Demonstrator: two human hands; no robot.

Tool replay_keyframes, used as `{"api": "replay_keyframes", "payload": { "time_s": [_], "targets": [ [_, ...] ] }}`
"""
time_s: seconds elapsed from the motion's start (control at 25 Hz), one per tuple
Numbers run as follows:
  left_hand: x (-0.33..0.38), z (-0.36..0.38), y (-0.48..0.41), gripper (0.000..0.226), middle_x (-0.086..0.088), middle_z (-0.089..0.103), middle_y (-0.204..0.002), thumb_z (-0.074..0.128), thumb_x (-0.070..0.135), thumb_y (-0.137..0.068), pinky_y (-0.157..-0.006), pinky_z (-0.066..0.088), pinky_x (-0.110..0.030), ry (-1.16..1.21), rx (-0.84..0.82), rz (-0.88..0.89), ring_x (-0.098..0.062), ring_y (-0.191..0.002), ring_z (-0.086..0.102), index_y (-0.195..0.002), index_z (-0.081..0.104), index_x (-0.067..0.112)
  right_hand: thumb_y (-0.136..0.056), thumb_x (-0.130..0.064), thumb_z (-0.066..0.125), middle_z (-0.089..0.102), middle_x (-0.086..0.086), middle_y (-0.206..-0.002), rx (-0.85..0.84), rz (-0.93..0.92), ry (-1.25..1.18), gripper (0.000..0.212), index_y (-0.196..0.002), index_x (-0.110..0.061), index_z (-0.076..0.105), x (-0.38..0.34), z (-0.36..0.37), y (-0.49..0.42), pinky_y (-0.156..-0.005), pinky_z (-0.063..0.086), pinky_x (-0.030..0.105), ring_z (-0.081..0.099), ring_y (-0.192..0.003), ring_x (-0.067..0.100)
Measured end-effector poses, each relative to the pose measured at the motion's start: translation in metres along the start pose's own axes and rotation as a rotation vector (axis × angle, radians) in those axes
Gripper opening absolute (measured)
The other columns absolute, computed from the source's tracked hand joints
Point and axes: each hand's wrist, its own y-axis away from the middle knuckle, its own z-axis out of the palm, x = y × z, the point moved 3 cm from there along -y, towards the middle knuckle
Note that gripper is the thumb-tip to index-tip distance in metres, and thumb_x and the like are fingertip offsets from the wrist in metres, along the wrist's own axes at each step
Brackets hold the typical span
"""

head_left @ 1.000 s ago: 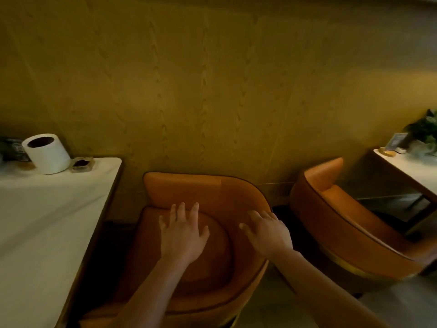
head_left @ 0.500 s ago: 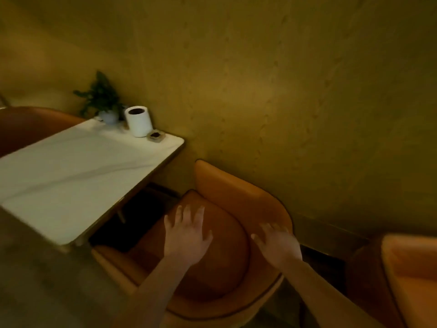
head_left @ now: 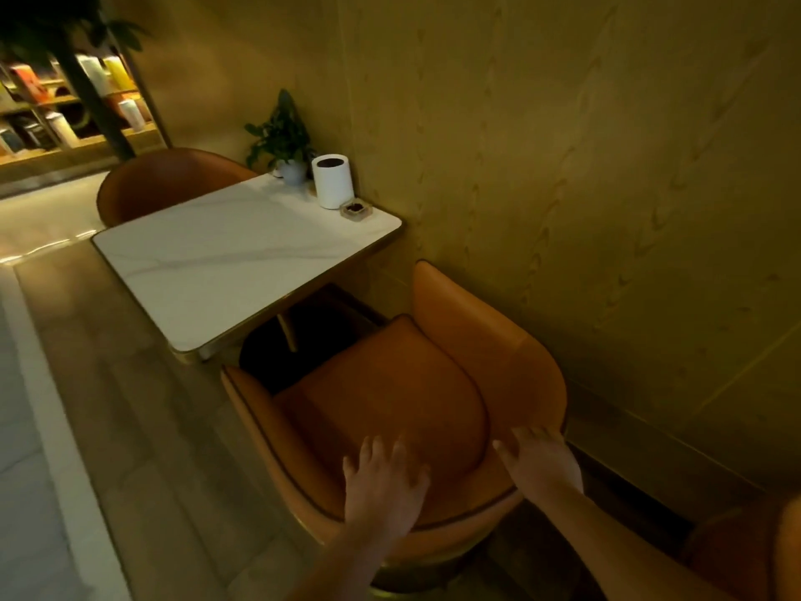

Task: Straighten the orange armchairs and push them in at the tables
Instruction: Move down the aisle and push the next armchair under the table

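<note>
An orange armchair stands against the wall, its open front facing the white marble table. My left hand lies with spread, straight fingers on the chair's curved back rim. My right hand rests on the same rim further right, fingers extended over its top edge. A second orange armchair stands at the table's far side. The edge of a third orange armchair shows at the bottom right.
On the table by the wall stand a potted plant, a white cylinder and a small ashtray. The wood-panelled wall runs close along the right. Wooden floor lies to the left, shelves far back.
The view has swung left and back, so the table and far chair now show fully. Both hands have slid from above the seat to the chair's back rim.
</note>
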Motion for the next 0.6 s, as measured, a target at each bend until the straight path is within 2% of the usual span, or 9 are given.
{"api": "replay_keyframes", "payload": {
  "time_s": [0.12, 0.2, 0.32, 0.44, 0.6],
  "targets": [
    [0.005, 0.034, -0.010, 0.069, -0.005, 0.024, -0.160, 0.021, 0.069, -0.093, -0.120, 0.013, -0.055, 0.083, -0.059, -0.006, -0.025, -0.149, 0.017, -0.152, 0.022, 0.035, -0.090, -0.073, 0.021, 0.060, -0.008, -0.125, 0.052, 0.036, -0.098, 0.062, -0.117, -0.033, 0.060, -0.008, 0.012, -0.010, -0.104, 0.038, 0.038, 0.049, -0.122, 0.014],
    [0.001, 0.061, -0.012, 0.071, -0.004, 0.023, -0.161, 0.023, 0.072, -0.091, -0.120, 0.015, -0.053, 0.127, -0.079, -0.023, -0.022, -0.148, 0.019, -0.153, 0.022, 0.036, -0.089, -0.074, 0.014, 0.058, -0.011, -0.132, 0.093, 0.020, 0.058, 0.065, -0.118, -0.039, 0.061, -0.012, 0.022, -0.013, -0.114, 0.026, 0.044, 0.040, -0.134, 0.017],
    [-0.009, 0.092, -0.010, 0.084, 0.000, 0.025, -0.162, 0.014, 0.079, -0.084, -0.120, 0.011, -0.048, 0.080, -0.058, -0.067, -0.016, -0.148, 0.021, -0.155, 0.023, 0.036, -0.086, -0.077, 0.012, 0.055, -0.019, -0.137, 0.182, 0.073, 0.141, 0.070, -0.121, -0.043, 0.062, -0.011, 0.033, -0.013, -0.117, 0.014, 0.044, 0.029, -0.141, 0.016],
    [-0.006, 0.098, -0.011, 0.093, 0.005, 0.030, -0.159, 0.005, 0.081, -0.072, -0.120, 0.011, -0.046, 0.097, 0.045, -0.124, -0.014, -0.147, 0.024, -0.150, 0.033, 0.040, -0.084, -0.075, 0.005, 0.057, -0.022, -0.133, 0.243, 0.047, 0.173, 0.075, -0.119, -0.045, 0.064, -0.010, 0.037, -0.014, -0.117, 0.016, 0.044, 0.036, -0.138, 0.013],
    [0.004, 0.095, -0.020, 0.084, 0.010, 0.039, -0.151, 0.013, 0.078, -0.073, -0.117, 0.018, -0.045, 0.160, 0.093, -0.238, -0.015, -0.142, 0.030, -0.142, 0.042, 0.041, -0.088, -0.070, 0.013, 0.062, -0.018, -0.128, 0.276, -0.030, 0.135, 0.068, -0.114, -0.040, 0.068, -0.007, 0.036, -0.020, -0.116, 0.019, 0.043, 0.045, -0.132, 0.013]
  ]
}}
